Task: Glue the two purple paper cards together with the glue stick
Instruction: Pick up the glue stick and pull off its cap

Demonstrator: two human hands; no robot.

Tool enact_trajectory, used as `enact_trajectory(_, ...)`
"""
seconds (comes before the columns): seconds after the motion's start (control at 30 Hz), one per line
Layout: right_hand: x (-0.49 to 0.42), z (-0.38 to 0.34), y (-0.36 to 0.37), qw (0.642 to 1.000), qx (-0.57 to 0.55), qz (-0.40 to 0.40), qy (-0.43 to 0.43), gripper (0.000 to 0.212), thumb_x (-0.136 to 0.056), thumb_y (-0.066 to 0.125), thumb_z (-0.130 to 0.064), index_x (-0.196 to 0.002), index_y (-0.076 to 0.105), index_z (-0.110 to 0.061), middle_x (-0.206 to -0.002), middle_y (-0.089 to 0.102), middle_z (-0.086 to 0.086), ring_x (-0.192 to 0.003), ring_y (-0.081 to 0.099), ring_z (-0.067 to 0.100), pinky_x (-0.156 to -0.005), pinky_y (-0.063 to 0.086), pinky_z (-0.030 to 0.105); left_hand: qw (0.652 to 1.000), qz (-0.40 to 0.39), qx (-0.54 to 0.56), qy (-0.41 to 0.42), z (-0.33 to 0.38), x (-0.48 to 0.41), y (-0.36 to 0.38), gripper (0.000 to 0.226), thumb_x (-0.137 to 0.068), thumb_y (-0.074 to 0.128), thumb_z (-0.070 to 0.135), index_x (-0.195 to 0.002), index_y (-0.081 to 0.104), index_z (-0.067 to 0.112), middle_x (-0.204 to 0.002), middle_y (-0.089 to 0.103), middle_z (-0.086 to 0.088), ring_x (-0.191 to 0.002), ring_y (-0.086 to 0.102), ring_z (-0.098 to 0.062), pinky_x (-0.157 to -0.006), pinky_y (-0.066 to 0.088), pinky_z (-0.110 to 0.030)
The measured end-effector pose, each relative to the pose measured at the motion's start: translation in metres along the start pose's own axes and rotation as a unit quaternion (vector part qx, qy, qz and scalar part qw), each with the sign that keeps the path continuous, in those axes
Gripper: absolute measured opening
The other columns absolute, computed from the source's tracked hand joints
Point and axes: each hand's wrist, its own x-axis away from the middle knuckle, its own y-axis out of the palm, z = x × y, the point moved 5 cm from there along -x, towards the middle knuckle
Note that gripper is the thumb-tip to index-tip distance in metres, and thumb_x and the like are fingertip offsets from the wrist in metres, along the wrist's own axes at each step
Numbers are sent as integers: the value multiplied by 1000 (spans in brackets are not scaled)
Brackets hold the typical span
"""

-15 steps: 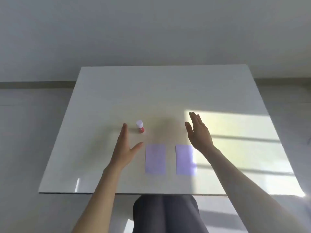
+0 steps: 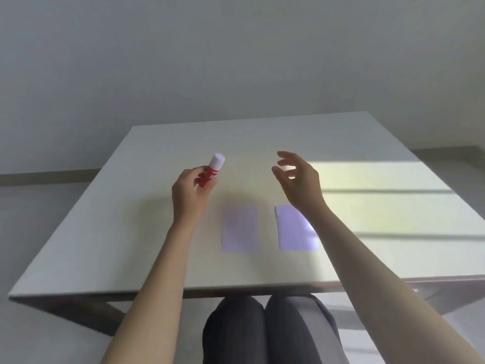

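**Supervisor:** What is differing from half a second ago?

**Operator:** I am seeing the glue stick [image 2: 212, 171] off the table [image 2: 105, 232] now. Earlier it was standing upright on the surface beyond the left hand; at present the left hand [image 2: 189, 193] is gripping it by the red barrel, fingers and thumb wrapped round it, holding it in the air with the white cap tilting up and to the right. The right hand [image 2: 299, 181] was flat with fingers straight; it is now hovering with fingers spread and curling, holding nothing, touching nothing. The view has also shifted, and the table is sitting lower in the picture.

**Supervisor:** Count the items.

**Operator:** I am counting one glue stick, two purple cards and two hands. The left card [image 2: 240, 229] and the right card [image 2: 295, 229] are lying flat on the table, side by side with a narrow gap between them, nearer to me than both hands. The right forearm is covering the right card's far right corner.

**Supervisor:** Describe the glue stick.

**Operator:** It is showing a red body with white lettering, too blurred to read, and a white cap that is on.
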Motion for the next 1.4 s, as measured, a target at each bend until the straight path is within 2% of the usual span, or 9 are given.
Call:
enact_trajectory(0.13, -7, -41, 6, 994, -39, -88, 52, 40, -87, 57, -46, -89, 68, -8, -56, 67, 4, -37, 56, 14, -42, 41, 18, 993, -3, -38, 108, 47, 0, -21, 27, -72, 78, 11, -98, 73, 14, -91, 56, 4, -79, 56, -11, -72, 39, -2)
enact_trajectory(0.27, -8, -57, 15, 981, -40, -166, 97, 65, -86, 43, -63, -63, 66, -6, -37, 56, 1, -27, 45, 12, -33, 36, 14, 985, -23, -67, 157, 80, 6, -19, 30, -69, 80, 11, -99, 73, 13, -90, 56, 3, -80, 57, -14, -75, 47, -21)
enact_trajectory(0.43, -5, -57, 10, 971, -92, -222, 16, 7, -87, 63, -15, -88, 64, -8, -69, 63, 3, -52, 58, 16, -53, 47, 25, 980, -19, -91, 174, 90, 14, -16, 28, -70, 80, 14, -97, 73, 14, -92, 60, -2, -80, 58, -18, -69, 51, -35)
enact_trajectory(0.53, -5, -53, 6, 971, -90, -221, 22, 27, -82, 70, -21, -107, 62, -15, -82, 63, 4, -59, 63, 19, -53, 49, 25, 980, -19, -102, 169, 94, 14, -15, 27, -72, 79, 16, -98, 73, 15, -93, 61, -3, -81, 59, -20, -69, 51, -37)
enact_trajectory(0.67, -8, -46, 8, 979, -68, -181, 57, 34, -88, 60, -36, -71, 64, -7, -51, 63, 1, -39, 56, 16, -44, 45, 24, 978, -19, -113, 175, 96, 15, -11, 27, -72, 79, 17, -98, 72, 15, -94, 60, -1, -80, 57, -15, -67, 50, -32)
enact_trajectory(0.83, -10, -45, 11, 969, -112, -217, 46, 27, -83, 69, -23, -104, 58, -10, -84, 61, 7, -65, 64, 21, -56, 53, 28, 977, -25, -129, 170, 90, 13, -10, 27, -73, 78, 20, -99, 72, 17, -94, 60, 0, -77, 52, -11, -65, 45, -27)
enact_trajectory(0.97, -11, -44, 12, 987, -63, -146, 35, 25, -87, 63, -30, -75, 60, -8, -59, 64, 2, -43, 60, 14, -48, 48, 27, 973, -33, -146, 178, 88, 13, -6, 26, -74, 77, 24, -99, 71, 19, -94, 60, 4, -74, 52, -10, -63, 43, -26)
enact_trajectory(1.2, -54, -19, -40, 996, 66, 42, -40, 19, -80, 67, -5, -99, 70, -6, -101, 66, 20, -84, 65, 33, -81, 48, 31, 997, -22, -13, 70, 60, 6, -22, 13, -78, 72, 20, -91, 72, 15, -85, 71, 1, -76, 67, -13, -74, 49, -14)
enact_trajectory(1.4, -54, 51, -35, 977, 213, -16, 16, 46, -80, 59, 0, -126, 52, -1, -109, 66, 22, -102, 59, 38, -85, 44, 36, 997, -12, 80, -19, 46, 9, -24, 20, -81, 67, 11, -98, 66, 20, -81, 67, 11, -60, 66, 2, -55, 47, -5)
